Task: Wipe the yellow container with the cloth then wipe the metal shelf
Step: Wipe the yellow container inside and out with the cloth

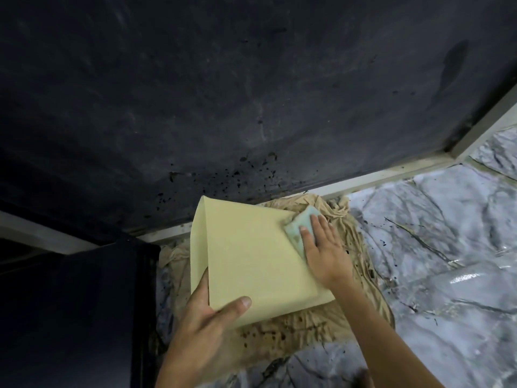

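Observation:
The pale yellow container (pixel 251 261) lies tilted, its flat broad side facing up, over a crumpled tan sheet on the floor. My left hand (pixel 207 326) grips its near left corner, thumb on top and fingers around the left side. My right hand (pixel 321 247) presses a small light green cloth (pixel 296 228) flat against the container's far right edge. The metal shelf cannot be made out with certainty.
A stained tan drop sheet (pixel 321 326) lies under the container on grey marbled floor tiles (pixel 433 261). A dark speckled wall (pixel 251 93) with a pale skirting strip (pixel 377 177) rises behind. A black upright object (pixel 98 303) stands at the left.

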{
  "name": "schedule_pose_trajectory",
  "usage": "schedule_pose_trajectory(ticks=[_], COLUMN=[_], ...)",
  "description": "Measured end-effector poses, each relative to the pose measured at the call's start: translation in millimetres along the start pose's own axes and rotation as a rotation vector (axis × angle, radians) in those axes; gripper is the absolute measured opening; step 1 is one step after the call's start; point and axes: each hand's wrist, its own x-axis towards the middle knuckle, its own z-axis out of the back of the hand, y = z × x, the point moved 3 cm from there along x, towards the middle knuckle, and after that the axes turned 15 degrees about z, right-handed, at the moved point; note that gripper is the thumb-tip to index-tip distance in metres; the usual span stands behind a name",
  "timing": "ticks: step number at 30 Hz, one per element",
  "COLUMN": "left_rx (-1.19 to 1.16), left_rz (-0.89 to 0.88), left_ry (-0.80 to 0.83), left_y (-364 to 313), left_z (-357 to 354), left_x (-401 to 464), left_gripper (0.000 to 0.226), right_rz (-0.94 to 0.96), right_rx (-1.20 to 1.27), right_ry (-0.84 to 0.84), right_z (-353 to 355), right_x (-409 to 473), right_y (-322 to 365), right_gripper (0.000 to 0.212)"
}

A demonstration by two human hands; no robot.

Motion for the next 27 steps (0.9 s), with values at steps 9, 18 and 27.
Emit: schedule_pose_trajectory(ticks=[9, 18, 27], left_rx=[0.051, -0.193, -0.143], left_rz=[0.048, 0.180, 0.095], left_ry=[0.027, 0.025, -0.213], left_y=[1.0, -32.2, -32.3], left_z=[0.5, 5.2, 9.8], left_x=[-6.0, 16.0, 18.2], left_gripper=[0.074, 0.040, 0.042], right_rz=[-0.298, -0.587, 0.221], right_rx=[0.324, 0.692, 0.687], right_ry=[-0.281, -0.809, -0.535], right_z=[10.7, 38.4, 64.0], right_x=[-12.9, -41.2, -41.6], right_y=[-21.5, -62.2, 80.3], right_gripper=[0.055, 0.043, 0.036])
